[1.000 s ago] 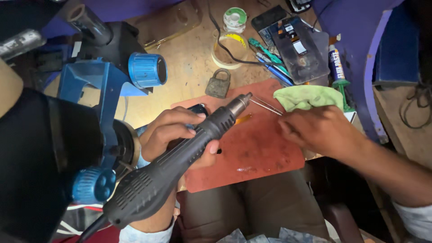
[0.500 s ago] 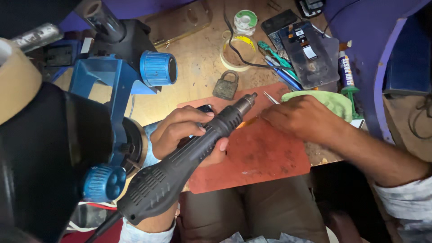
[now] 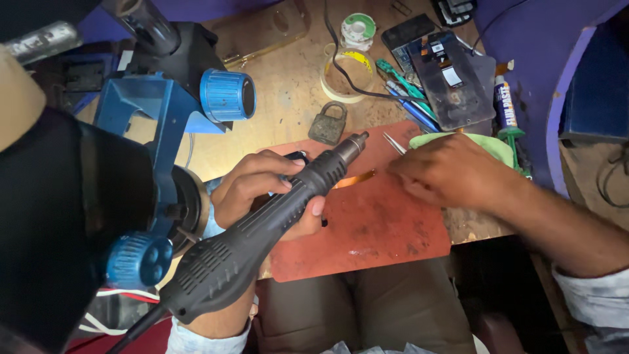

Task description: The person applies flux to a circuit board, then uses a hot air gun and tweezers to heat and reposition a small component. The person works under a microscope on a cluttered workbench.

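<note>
Gripping the black hot-air handpiece [image 3: 262, 239], our left hand [image 3: 262, 193] has its fingers [image 3: 278, 183] wrapped fully round the barrel, thumb pressed on the underside, so it's closed tight on the tool. The metal nozzle [image 3: 354, 142] points up and right, hanging just over the red work mat [image 3: 373, 229].

Over on the other side, our right hand [image 3: 452, 170] lies knuckles up on the mat with the fingers curled down. A pair of thin metal tweezers [image 3: 394, 143] pokes out from under it, so they look pinched shut on those, though the tips of the fingers are hidden and we can't tell exactly how they grip.

Compared with a second ago, the nozzle has crept forward and the right hand has slid in toward it, so the two now sit near each other, either side of a small amber flex strip [image 3: 357, 178] lying flat on the mat. To us that reads as both tools closing in on that strip.

Further out: a grey padlock [image 3: 327, 123] just above the mat on the wooden counter [image 3: 288, 111], a roll of tape [image 3: 345, 72], a dark phone panel [image 3: 452, 82], a green cloth [image 3: 488, 145] behind the right hand, and the blue microscope stand [image 3: 164, 124] off to the left.
</note>
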